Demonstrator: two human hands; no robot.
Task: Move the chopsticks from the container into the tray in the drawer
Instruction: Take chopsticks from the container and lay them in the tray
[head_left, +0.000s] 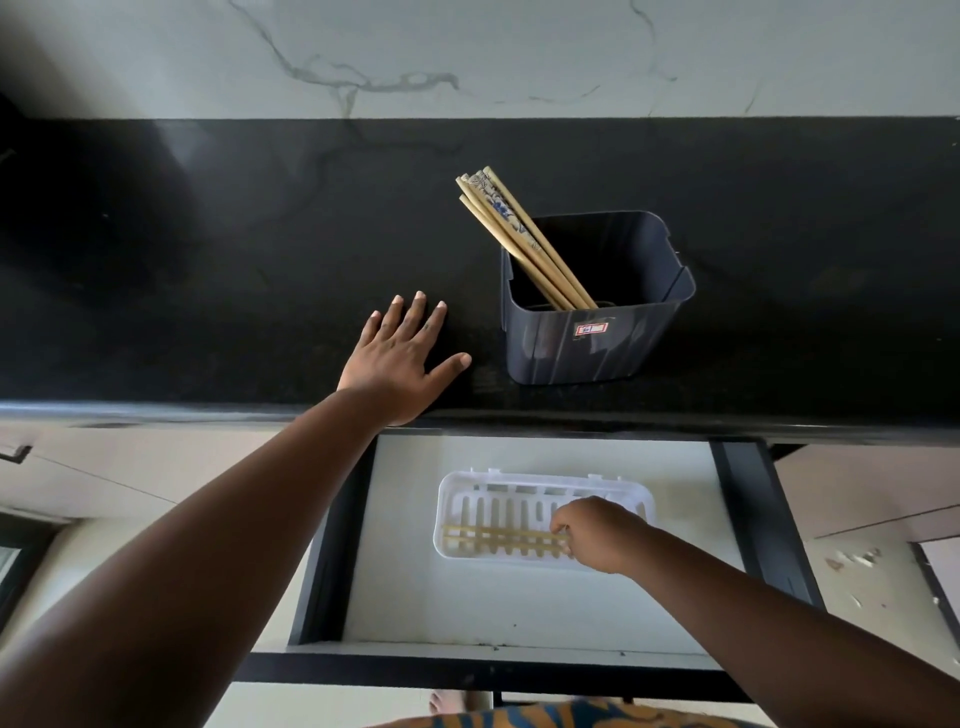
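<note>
A dark blue square container (597, 338) stands on the black countertop, with several wooden chopsticks (511, 228) leaning out of it to the upper left. Below it the drawer (519, 608) is open and holds a white slotted tray (467, 499). Chopsticks (493, 535) lie lengthwise in the tray. My right hand (597, 535) is inside the tray, fingers closed around the right end of those chopsticks. My left hand (402, 358) rests flat on the countertop, fingers spread, just left of the container and not touching it.
The black countertop (208, 260) runs across the view, backed by a pale marbled wall (467, 52). Black drawer rails frame the drawer on both sides. Beige cabinet fronts (104, 483) flank it. A foot shows on the floor below the drawer front.
</note>
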